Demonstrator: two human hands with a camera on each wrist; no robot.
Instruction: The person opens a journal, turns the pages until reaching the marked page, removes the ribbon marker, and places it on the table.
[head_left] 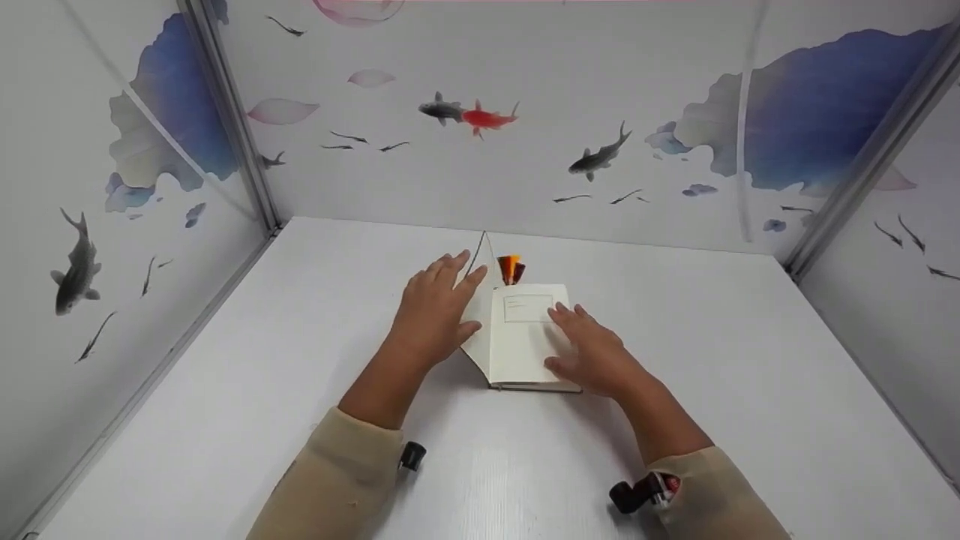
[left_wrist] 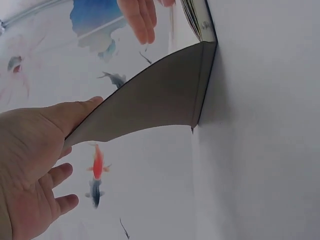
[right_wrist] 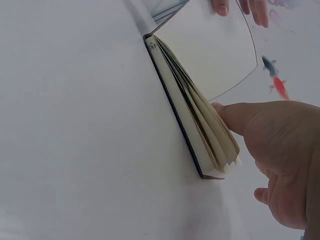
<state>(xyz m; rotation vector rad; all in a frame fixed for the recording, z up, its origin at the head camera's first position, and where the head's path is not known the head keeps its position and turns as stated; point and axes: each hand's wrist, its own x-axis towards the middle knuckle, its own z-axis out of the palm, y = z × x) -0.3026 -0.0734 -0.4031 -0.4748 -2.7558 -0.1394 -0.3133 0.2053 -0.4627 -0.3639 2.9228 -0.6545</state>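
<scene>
Nearest you: beige cloth sleeves (head_left: 337, 480), a small black device (head_left: 412, 456) at each cuff. Your right hand (head_left: 596, 360) lay over the right side of the page, fingers fairly straight, gripping nothing; couldn't tell how firmly it pressed. Your left hand (head_left: 435, 311) wasn't grasping either, fingers spread over the inner face of the raised, bowed grey-brown cover (left_wrist: 150, 95). The thick cream-paged notebook (head_left: 517, 352) sat on the white table (head_left: 225, 390) between your hands, hinge left, a printed rectangular frame (head_left: 528, 309) on its top page. My read: the cover wanted even, flat-fingered pressure near the hinge, right hand light so the fanned leaves didn't crease. Just past it: small orange-and-dark-red piece (head_left: 510, 268), unclear what. Far back: white wall panel (head_left: 337, 176), fish print.
</scene>
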